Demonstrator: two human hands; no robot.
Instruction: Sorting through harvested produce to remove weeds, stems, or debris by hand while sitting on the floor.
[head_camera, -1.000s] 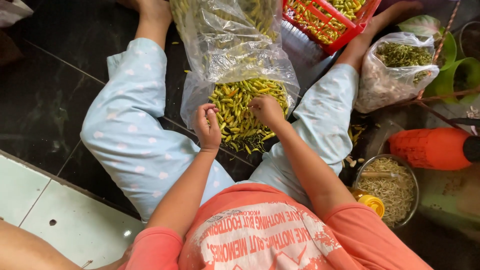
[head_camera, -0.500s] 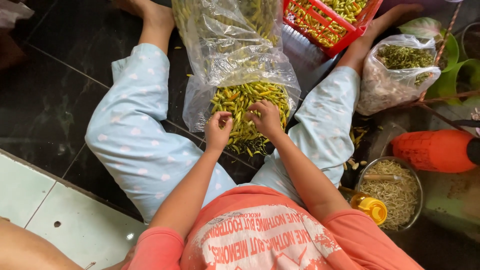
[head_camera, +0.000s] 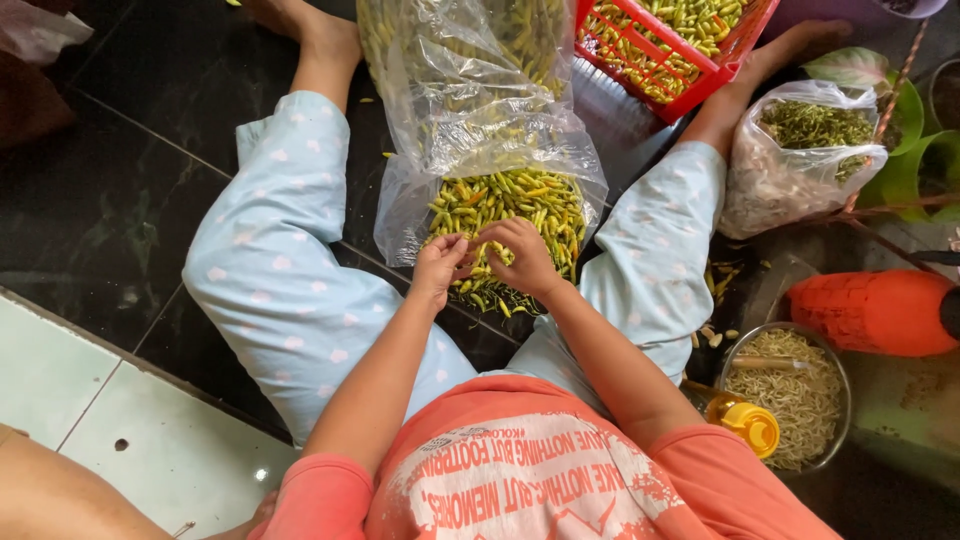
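Note:
I sit on a dark floor with legs spread. A large clear plastic bag (head_camera: 470, 120) of small green and yellow chillies (head_camera: 520, 205) lies open between my legs. Both hands meet over the chilli pile at the bag's mouth. My left hand (head_camera: 440, 265) pinches a small chilli between its fingertips. Fingers curled, my right hand (head_camera: 522, 255) touches the same chilli from the right side. Which hand bears the chilli's weight is hard to tell.
A red plastic basket (head_camera: 620, 75) of chillies stands at the top right. A clear bag of green stems (head_camera: 800, 150) lies by my right leg. A metal bowl of stems (head_camera: 790, 395), a yellow-capped bottle (head_camera: 745, 420), an orange container (head_camera: 875, 310) and green pots (head_camera: 925, 160) sit at the right.
My two hands have drawn together from apart on the chilli pile and now meet around one chilli. The view has shifted slightly.

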